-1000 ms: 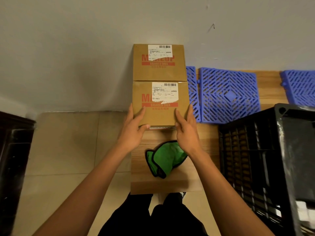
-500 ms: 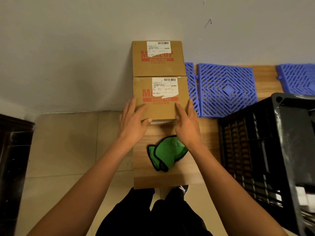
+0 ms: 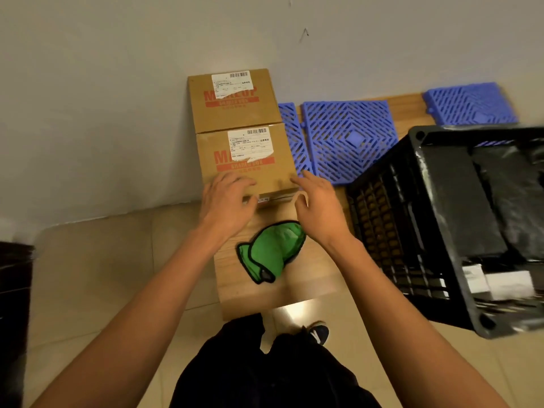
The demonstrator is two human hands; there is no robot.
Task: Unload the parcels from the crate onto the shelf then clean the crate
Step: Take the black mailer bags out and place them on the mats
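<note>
left hand [image 3: 228,198] fingers loose over near box [image 3: 245,160] | right hand [image 3: 318,207] spread, just beside box corner (contact unclear) | crate [image 3: 382,219] right, green cloth [image 3: 273,251] below

Blue lattice panels [image 3: 347,139]: 3 lying flat by the wall, 1 [image 3: 471,104] well apart at far right.
Wall [image 3: 117,83]: grey-white, showing a small dark mark [image 3: 304,33].
Floor [image 3: 97,260]: beige tiles, shining below.
Dark furniture [image 3: 13,304]: sitting at left edge.
</note>
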